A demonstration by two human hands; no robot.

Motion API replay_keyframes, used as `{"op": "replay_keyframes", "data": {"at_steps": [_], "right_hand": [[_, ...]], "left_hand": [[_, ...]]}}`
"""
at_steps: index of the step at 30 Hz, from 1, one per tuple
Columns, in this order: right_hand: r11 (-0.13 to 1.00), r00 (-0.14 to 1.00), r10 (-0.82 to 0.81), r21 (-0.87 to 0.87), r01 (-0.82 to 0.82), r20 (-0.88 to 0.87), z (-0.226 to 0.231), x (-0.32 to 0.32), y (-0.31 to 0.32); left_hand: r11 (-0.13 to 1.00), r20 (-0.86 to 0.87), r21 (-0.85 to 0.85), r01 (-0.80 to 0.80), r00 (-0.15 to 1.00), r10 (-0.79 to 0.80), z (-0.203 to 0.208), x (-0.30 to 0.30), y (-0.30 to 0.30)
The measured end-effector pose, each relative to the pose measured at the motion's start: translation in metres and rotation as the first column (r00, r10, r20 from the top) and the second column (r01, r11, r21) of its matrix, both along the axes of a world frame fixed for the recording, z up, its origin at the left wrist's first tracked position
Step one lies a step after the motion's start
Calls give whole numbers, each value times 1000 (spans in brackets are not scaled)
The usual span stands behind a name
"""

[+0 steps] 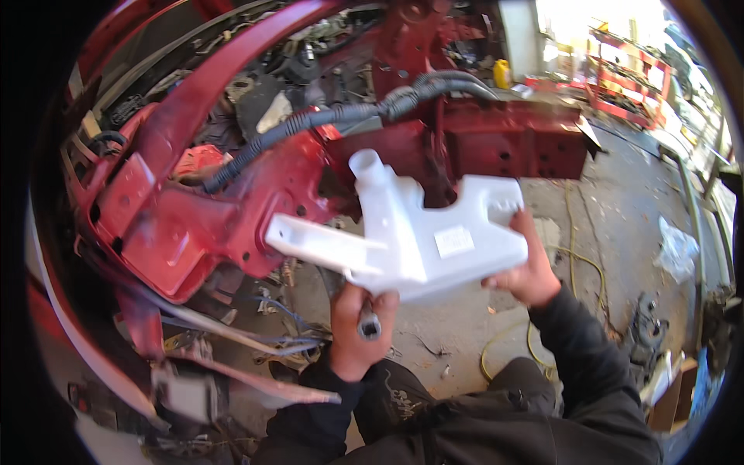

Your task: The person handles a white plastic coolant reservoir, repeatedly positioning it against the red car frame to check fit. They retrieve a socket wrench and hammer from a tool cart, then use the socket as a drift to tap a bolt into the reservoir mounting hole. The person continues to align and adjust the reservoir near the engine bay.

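A white plastic washer fluid reservoir point(403, 240) is up in front of me, its round filler neck toward the car body and a flat bracket arm sticking out to the left. A small white label point(454, 242) is on its face. My right hand point(536, 270) grips the reservoir's right end, fingers partly hidden behind it. Beneath its lower left corner, my left hand point(350, 333) is closed round a metal socket tool point(370, 328), whose round end with a dark square opening faces me. Those fingers also touch the reservoir's lower edge.
A stripped red car front point(287, 201) fills the left and middle, with a corrugated wiring harness point(349, 113) draped across it. Yellow hose point(601, 283) and a clear plastic bag point(676, 249) lie on the concrete floor. A red rack point(626, 77) stands far right, near a yellow bottle point(502, 74).
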State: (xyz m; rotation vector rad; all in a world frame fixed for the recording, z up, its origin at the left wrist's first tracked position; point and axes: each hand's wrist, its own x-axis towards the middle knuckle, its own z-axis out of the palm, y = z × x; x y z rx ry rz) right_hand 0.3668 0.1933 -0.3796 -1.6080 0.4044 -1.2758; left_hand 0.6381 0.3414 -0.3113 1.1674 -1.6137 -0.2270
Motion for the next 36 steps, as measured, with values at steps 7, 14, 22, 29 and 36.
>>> {"op": "replay_keyframes", "data": {"at_steps": [7,14,22,29,36], "right_hand": [[931,975,205,291,-220,83,8,-4,4],[984,986,157,75,-162,63,-2,-1,-10],[982,984,176,78,-174,-20,22,-1,0],[988,988,64,145,-43,-143,23,-4,10],[987,994,103,131,-98,-30,3,-4,1]], "left_hand": [[981,102,153,-119,989,104,16,-7,15],[980,-77,154,-127,987,140,2,-24,16],[989,-121,108,-96,987,109,-11,-14,14],[987,-217,70,-143,964,155,6,-20,19],[978,-374,169,-123,910,179,25,-24,26]]}}
